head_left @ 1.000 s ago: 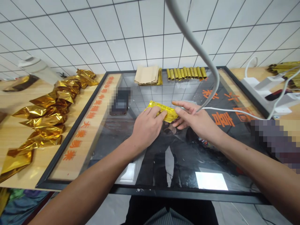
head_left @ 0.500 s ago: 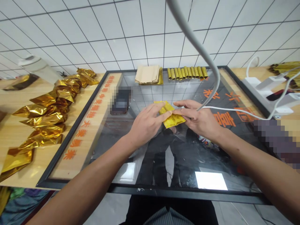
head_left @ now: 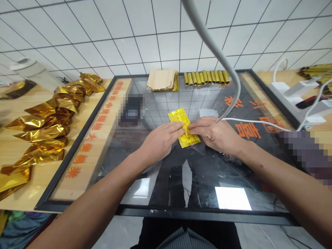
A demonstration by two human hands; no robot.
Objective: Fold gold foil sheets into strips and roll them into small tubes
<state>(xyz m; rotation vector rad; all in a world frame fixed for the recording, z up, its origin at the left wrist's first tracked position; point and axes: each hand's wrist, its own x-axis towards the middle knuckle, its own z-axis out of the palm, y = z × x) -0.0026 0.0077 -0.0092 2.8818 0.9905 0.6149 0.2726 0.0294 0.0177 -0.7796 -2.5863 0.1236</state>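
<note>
and the gold foil sheet [head_left: 184,128] has swung round. a second ago it lay crosswise between the hands, half a second ago it was tipped up off the surface, and now its long side runs away from the person, flat on the middle of the glass panel [head_left: 166,173]. the hands have closed in too. the left hand [head_left: 159,141] has its fingertips pinched on the sheet's left edge, and the right hand [head_left: 215,135] has thumb and forefinger nipped onto the right edge, so the two sets of fingertips almost meet over the middle of the foil, which looks creased there.

the glass panel sits inside a black frame, and a few things lie on it. at its far edge there's a stack of tan paper sheets [head_left: 160,79], and just right of that a row of gold rolls [head_left: 206,77] side by side. a blurred dark object [head_left: 131,111] lies on the glass's left part, well apart from the foil. off the panel's left side, a pile of gold pouches [head_left: 49,117] trails along the wooden table; what is in them cannot be told. a white cable [head_left: 212,48] hangs across the panel's right half, above the right hand.
</note>
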